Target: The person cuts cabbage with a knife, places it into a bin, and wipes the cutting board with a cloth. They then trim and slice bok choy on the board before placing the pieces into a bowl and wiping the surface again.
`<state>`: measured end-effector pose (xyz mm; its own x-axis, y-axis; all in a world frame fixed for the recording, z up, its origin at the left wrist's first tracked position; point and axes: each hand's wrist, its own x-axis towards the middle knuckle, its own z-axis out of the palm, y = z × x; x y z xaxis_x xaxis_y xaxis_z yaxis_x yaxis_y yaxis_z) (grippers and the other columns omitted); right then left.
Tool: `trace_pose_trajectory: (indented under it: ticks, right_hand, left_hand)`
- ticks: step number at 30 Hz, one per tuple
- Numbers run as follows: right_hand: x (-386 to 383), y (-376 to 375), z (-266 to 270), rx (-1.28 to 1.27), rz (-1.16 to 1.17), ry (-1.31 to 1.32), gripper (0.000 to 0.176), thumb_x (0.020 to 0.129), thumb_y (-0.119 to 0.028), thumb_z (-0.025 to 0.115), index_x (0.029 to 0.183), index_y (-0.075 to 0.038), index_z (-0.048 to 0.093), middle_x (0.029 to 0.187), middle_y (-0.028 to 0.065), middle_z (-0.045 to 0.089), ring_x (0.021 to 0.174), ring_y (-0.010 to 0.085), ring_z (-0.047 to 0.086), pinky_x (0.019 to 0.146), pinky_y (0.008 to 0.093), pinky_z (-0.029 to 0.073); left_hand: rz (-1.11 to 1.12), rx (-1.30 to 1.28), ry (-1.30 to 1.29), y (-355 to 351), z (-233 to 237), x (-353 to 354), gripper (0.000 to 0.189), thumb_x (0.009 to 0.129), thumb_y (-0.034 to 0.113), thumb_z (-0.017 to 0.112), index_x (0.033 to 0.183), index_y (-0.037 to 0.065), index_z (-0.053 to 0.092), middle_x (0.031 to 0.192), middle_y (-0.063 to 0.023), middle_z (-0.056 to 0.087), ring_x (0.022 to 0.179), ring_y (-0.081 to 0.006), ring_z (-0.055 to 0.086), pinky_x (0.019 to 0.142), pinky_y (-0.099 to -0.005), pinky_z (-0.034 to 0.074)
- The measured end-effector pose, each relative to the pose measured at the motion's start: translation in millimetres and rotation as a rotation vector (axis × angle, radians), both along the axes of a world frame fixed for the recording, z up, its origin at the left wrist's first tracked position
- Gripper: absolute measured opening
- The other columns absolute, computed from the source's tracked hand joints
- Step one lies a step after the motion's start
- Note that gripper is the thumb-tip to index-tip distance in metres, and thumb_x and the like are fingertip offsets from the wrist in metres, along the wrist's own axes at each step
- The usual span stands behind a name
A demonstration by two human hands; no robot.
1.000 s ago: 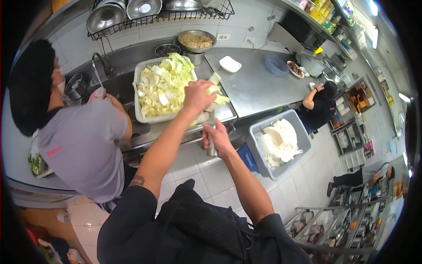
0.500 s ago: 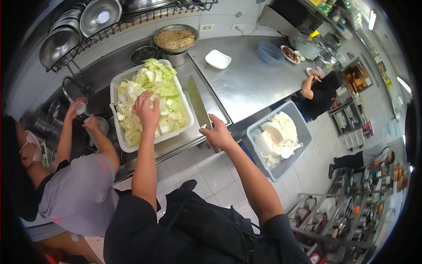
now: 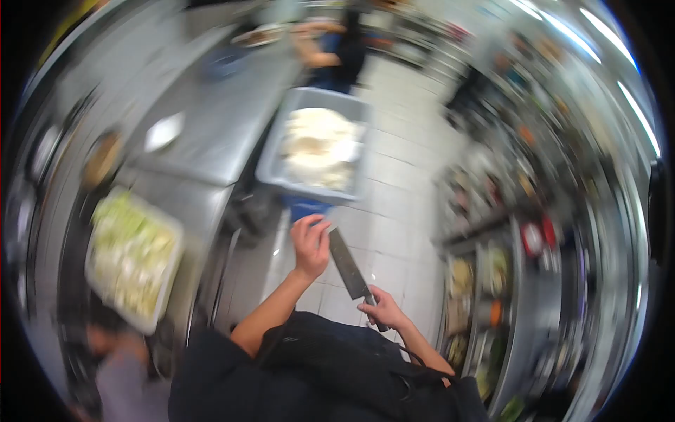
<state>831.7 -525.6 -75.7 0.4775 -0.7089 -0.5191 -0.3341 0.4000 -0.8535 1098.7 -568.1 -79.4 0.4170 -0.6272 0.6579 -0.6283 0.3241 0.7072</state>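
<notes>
My right hand [image 3: 383, 309] is wrapped round the dark handle of a large kitchen knife [image 3: 348, 264]. The broad blade points up and away from me over the floor. Close beside the blade's tip is my left hand [image 3: 311, 246], empty, its fingers loosely bent and apart. To the left, a white plastic basket [image 3: 174, 264] stands by the sink, filled with chopped cabbage [image 3: 130, 246]. Ahead of my hands sits a grey tub [image 3: 271, 165] of white, crumbly or powdery food [image 3: 320, 144].
The steel counter [image 3: 211, 130] runs along the left, with a white bowl [image 3: 164, 132] on it. A loaded shelf rack [image 3: 517, 281] stands to the right of the tiled floor [image 3: 397, 190]. A person in dark clothes [image 3: 348, 53] is beyond the tub; a grey sleeve [image 3: 130, 380] shows lower left.
My view has swung right, away from the basket toward the aisle. My left hand has come off the cabbage and over beside the blade; the knife has stayed in my right hand.
</notes>
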Motion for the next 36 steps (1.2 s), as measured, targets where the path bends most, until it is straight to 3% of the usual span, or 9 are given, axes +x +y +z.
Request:
trace_pose_trajectory:
  ticks: [7, 11, 13, 16, 26, 30, 31, 33, 36]
  right_hand:
    - [-202.0, 203.7, -45.8, -0.041, -0.707, -0.045, 0.044, 0.101, -0.02, 0.068, 0.141, -0.008, 0.053, 0.074, 0.0018, 0.057, 0.049, 0.0091, 0.055, 0.044, 0.0275, 0.046]
    - [-249.1, 274.8, -52.9, -0.082, -1.246, -0.085, 0.044, 0.101, -0.018, 0.066, 0.14, -0.006, 0.053, 0.073, 0.0021, 0.056, 0.048, 0.0098, 0.055, 0.043, 0.0283, 0.046]
    - [-283.7, 301.7, -52.7, -0.198, -1.522, -0.111, 0.044, 0.1, -0.017, 0.067, 0.14, -0.005, 0.052, 0.074, 0.0023, 0.055, 0.047, 0.0102, 0.054, 0.043, 0.0286, 0.046]
    - [-329.8, 341.7, -49.5, -0.337, -1.751, -0.056, 0.046, 0.098, -0.015, 0.068, 0.14, -0.004, 0.052, 0.074, 0.0022, 0.055, 0.047, 0.0104, 0.054, 0.042, 0.0287, 0.045]
    - [-481.7, 498.3, -54.4, -0.227, -2.394, -0.03, 0.029, 0.101, -0.018, 0.064, 0.124, -0.004, 0.055, 0.07, 0.0057, 0.058, 0.046, 0.0139, 0.056, 0.042, 0.0317, 0.048]
    - [-518.8, 568.6, -37.9, -0.289, -2.567, -0.103, 0.024, 0.105, -0.018, 0.057, 0.124, -0.005, 0.051, 0.074, 0.0081, 0.061, 0.046, 0.0154, 0.057, 0.042, 0.0325, 0.048]
    - [-529.1, 584.5, -44.3, -0.314, -2.598, -0.082, 0.024, 0.107, -0.018, 0.055, 0.126, -0.004, 0.049, 0.078, 0.0093, 0.062, 0.047, 0.0159, 0.057, 0.043, 0.0319, 0.048]
    - [-541.3, 623.1, -35.3, -0.321, -2.665, -0.004, 0.024, 0.107, -0.018, 0.054, 0.127, -0.004, 0.049, 0.079, 0.0095, 0.063, 0.047, 0.0159, 0.057, 0.043, 0.0316, 0.048]
    - [-563.3, 673.9, -13.6, -0.342, -2.72, 0.025, 0.027, 0.108, -0.02, 0.054, 0.13, -0.005, 0.048, 0.081, 0.0098, 0.064, 0.048, 0.0155, 0.057, 0.044, 0.0307, 0.049]
  left_hand:
    - [-0.787, 0.193, -0.26, 33.2, -47.6, -271.2, 0.025, 0.086, 0.004, 0.068, 0.112, 0.006, 0.069, 0.133, -0.0208, 0.054, 0.125, -0.0411, 0.047, 0.106, -0.0513, 0.038]
    - [-1.064, 0.387, -0.58, 45.2, -207.4, -353.8, 0.033, 0.088, 0.015, 0.07, 0.12, 0.005, 0.067, 0.14, -0.0268, 0.051, 0.134, -0.0482, 0.042, 0.112, -0.0572, 0.034]
    - [-0.995, 0.8, -1.03, 62.5, -276.8, -367.5, 0.038, 0.089, 0.019, 0.073, 0.125, 0.009, 0.068, 0.148, -0.0223, 0.05, 0.141, -0.0351, 0.044, 0.118, -0.0539, 0.031]
    - [-1.066, 1.141, -1.266, 78.7, -320.6, -382.8, 0.039, 0.09, 0.021, 0.073, 0.126, 0.009, 0.068, 0.144, -0.0214, 0.054, 0.137, -0.0343, 0.047, 0.116, -0.0524, 0.034]
    - [-1.331, 1.322, -1.169, 138.0, -321.4, -592.3, 0.042, 0.091, 0.027, 0.075, 0.128, 0.008, 0.068, 0.13, -0.0183, 0.065, 0.126, -0.0317, 0.059, 0.108, -0.0472, 0.045]
    - [-1.863, 0.944, -0.961, 217.6, -325.0, -789.2, 0.044, 0.092, 0.03, 0.075, 0.129, 0.007, 0.068, 0.125, -0.0171, 0.069, 0.121, -0.0306, 0.064, 0.105, -0.0452, 0.049]
    - [-2.065, 0.879, -0.935, 254.9, -313.3, -848.6, 0.051, 0.091, 0.036, 0.074, 0.128, 0.002, 0.066, 0.121, -0.019, 0.071, 0.116, -0.0382, 0.066, 0.101, -0.0443, 0.051]
    - [-2.468, 0.529, -0.908, 356.1, -224.4, -949.7, 0.042, 0.094, 0.029, 0.073, 0.125, 0.002, 0.067, 0.117, -0.0195, 0.072, 0.111, -0.0338, 0.069, 0.097, -0.0425, 0.053]
    - [-2.648, 0.594, -0.833, 500.3, -84.5, -1048.9, 0.034, 0.098, 0.026, 0.068, 0.12, 0.0, 0.069, 0.109, -0.0182, 0.075, 0.101, -0.0283, 0.073, 0.09, -0.0375, 0.055]
